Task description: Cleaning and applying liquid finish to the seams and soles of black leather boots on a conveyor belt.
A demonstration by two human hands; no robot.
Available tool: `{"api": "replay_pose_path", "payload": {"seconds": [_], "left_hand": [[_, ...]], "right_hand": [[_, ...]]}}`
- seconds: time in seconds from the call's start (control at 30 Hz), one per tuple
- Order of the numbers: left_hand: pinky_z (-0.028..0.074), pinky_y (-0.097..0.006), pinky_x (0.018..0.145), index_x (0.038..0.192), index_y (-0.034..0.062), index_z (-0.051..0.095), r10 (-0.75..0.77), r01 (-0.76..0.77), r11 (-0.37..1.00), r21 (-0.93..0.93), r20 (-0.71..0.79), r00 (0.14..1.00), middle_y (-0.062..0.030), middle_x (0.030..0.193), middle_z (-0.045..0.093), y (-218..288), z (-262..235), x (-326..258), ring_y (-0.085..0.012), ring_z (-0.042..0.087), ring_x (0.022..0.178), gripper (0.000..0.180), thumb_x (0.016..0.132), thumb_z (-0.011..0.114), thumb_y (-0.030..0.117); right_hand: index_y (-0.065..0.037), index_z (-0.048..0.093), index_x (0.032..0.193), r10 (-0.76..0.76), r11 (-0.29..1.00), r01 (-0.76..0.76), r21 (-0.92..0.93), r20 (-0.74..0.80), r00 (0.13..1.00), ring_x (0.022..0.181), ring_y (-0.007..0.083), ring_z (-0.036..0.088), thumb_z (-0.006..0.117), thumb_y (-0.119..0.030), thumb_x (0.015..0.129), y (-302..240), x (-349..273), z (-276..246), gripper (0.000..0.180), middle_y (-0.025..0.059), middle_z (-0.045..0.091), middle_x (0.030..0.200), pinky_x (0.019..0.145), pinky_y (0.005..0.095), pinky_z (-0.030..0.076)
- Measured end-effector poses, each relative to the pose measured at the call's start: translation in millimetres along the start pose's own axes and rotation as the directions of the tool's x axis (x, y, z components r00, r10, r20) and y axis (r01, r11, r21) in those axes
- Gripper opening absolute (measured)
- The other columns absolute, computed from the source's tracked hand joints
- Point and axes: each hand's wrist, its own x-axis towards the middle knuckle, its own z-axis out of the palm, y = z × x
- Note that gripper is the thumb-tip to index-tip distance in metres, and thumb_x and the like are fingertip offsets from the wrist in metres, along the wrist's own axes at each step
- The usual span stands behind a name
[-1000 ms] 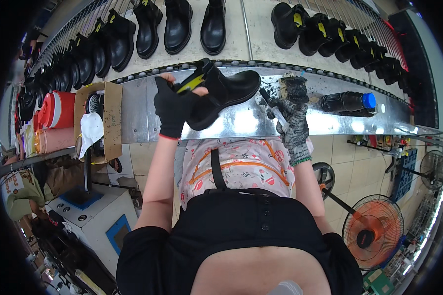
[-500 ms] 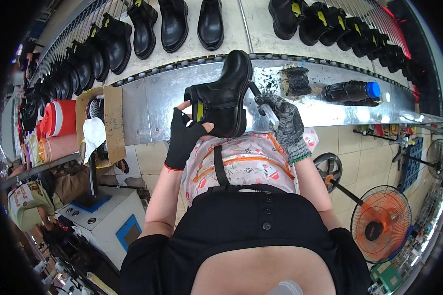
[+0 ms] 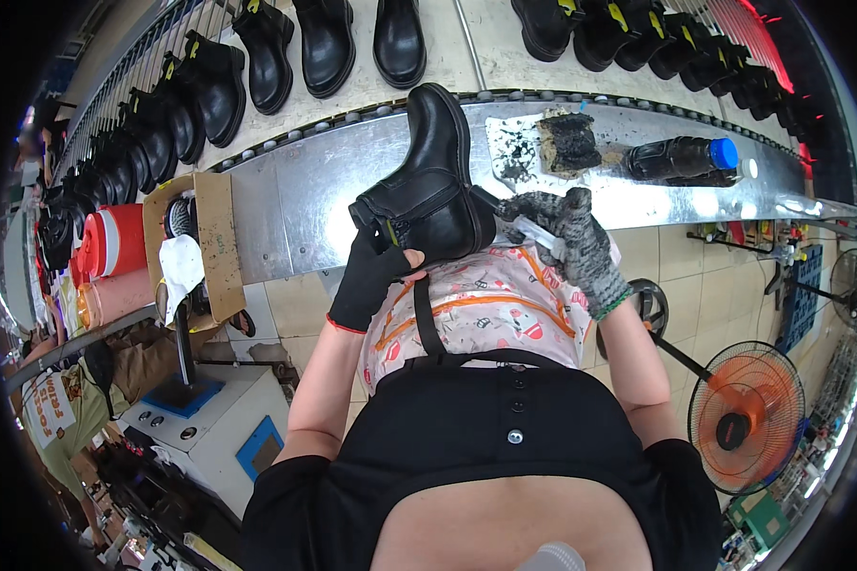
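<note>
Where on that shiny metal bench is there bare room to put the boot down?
The metal bench is bare between the cardboard box and the held boot. Right of it sit a stained pad with a dirty sponge and a dark bottle. The conveyor behind is lined with boots.

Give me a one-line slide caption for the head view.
Gloved left hand holds a black ankle boot while the right hand touches its heel.

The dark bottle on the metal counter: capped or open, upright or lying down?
Capped and lying down. The dark bottle lies lengthwise on the metal counter, its blue cap on and pointing right.
</note>
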Motion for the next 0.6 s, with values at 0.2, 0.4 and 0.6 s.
{"api": "replay_pose_path", "payload": {"seconds": [0.2, 0.4, 0.6], "left_hand": [[0.056, -0.03, 0.061, 0.115, 0.0006, 0.048, -0.046, 0.046, 0.998, -0.032, 0.006, 0.999, -0.008, 0.091, 0.058, 4.6, 15.5, 1.3, -0.0167, 0.06, 0.076, 0.049, 0.069, 0.067, 0.002], [0.057, -0.032, 0.061, 0.112, 0.0008, 0.049, -0.076, 0.068, 0.988, -0.138, -0.054, 0.996, -0.0082, 0.09, 0.056, 6.9, 25.7, 0.7, -0.0162, 0.06, 0.075, 0.046, 0.07, 0.068, 0.004], [0.059, -0.032, 0.064, 0.111, -0.0021, 0.049, -0.039, 0.026, 0.941, -0.338, -0.031, 0.999, -0.0126, 0.096, 0.059, 14.7, 35.3, 3.5, -0.0202, 0.064, 0.078, 0.04, 0.075, 0.065, 0.004]], "right_hand": [[-0.002, 0.058, 0.117, -0.149, 0.864, 0.218, -0.454, 0.184, 0.972, 0.093, 0.0179, 0.061, 0.025, -0.059, 0.094, -2.9, -18.5, -26.9, 0.07, 0.0094, 0.064, 0.106, 0.079, 0.0284, 0.049], [0.001, 0.064, 0.102, -0.074, 0.666, 0.151, -0.731, 0.137, 0.988, 0.086, 0.024, 0.065, 0.055, -0.025, 0.088, -39.5, -49.8, -2.6, 0.031, 0.0145, 0.067, 0.095, 0.083, 0.0306, 0.049], [-0.008, 0.067, 0.101, -0.32, 0.685, 0.31, -0.659, 0.111, 0.941, 0.087, 0.0288, 0.065, 0.047, -0.023, 0.085, -14.1, -72.0, -4.7, 0.03, 0.0119, 0.068, 0.097, 0.079, 0.035, 0.049]]}}
